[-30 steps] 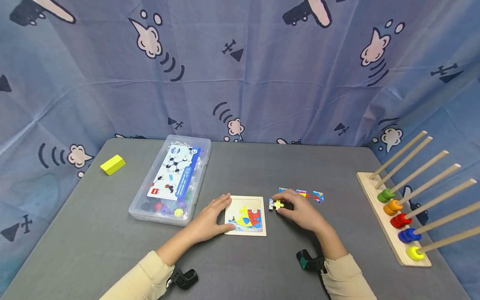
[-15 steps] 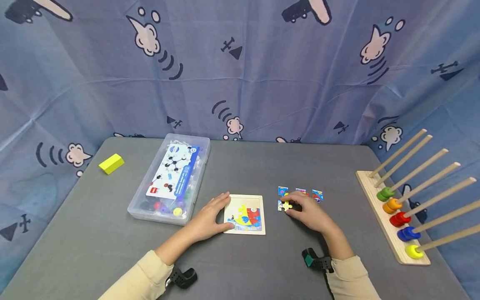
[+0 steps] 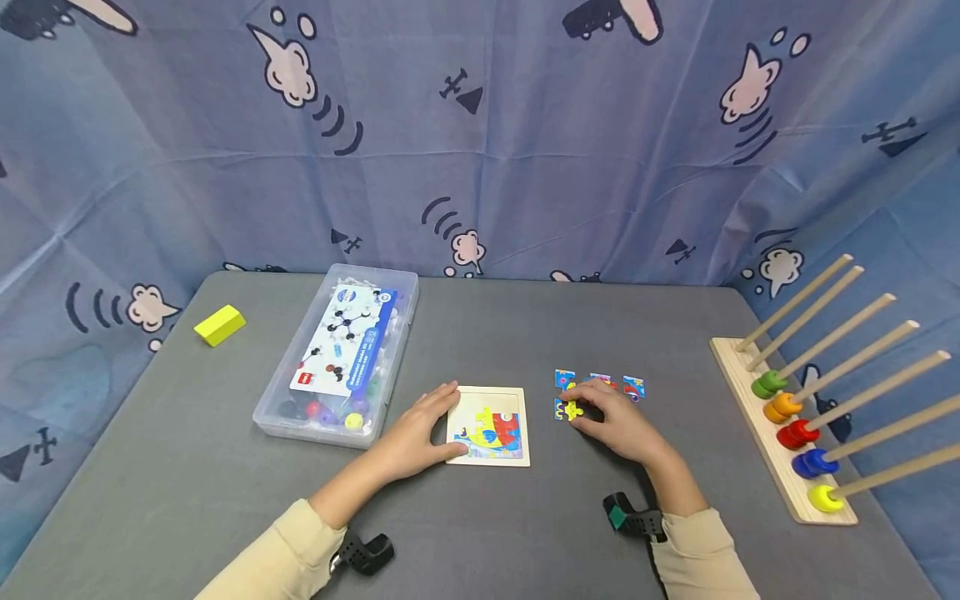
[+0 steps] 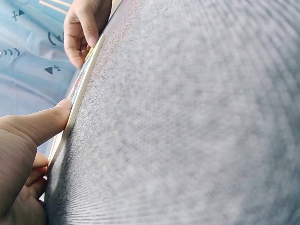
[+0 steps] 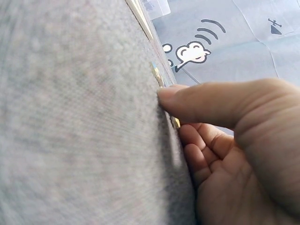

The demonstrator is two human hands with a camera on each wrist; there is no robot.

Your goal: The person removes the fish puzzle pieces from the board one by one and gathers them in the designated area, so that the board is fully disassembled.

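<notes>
A small wooden puzzle board (image 3: pixel 495 462) lies before me, partly filled with red, yellow and blue pieces. My left hand (image 3: pixel 411 437) grips its left side, thumb on the near left corner and fingers along the upper left edge. In the left wrist view the thumb (image 4: pixel 51 122) presses against the board's rim. To the right of the board, my right hand (image 3: pixel 617 423) pinches a yellow puzzle piece (image 3: pixel 574 411) between thumb and fingers, low over the table. Several loose pieces surround that hand, among them a blue one (image 3: pixel 565 378) and another (image 3: pixel 633 387).
A clear plastic box of molecular model parts (image 3: pixel 337 350) stands left of the board. Farther left is a yellow block (image 3: pixel 220 325). Along the right side runs a wooden peg stand (image 3: pixel 772 450) with coloured rings and tall pegs. A patterned blue curtain (image 3: pixel 517 192) hangs behind the table.
My right hand has moved a little to the right with the yellow puzzle piece, away from the board, then stayed there. The left hand keeps its place on the board.
</notes>
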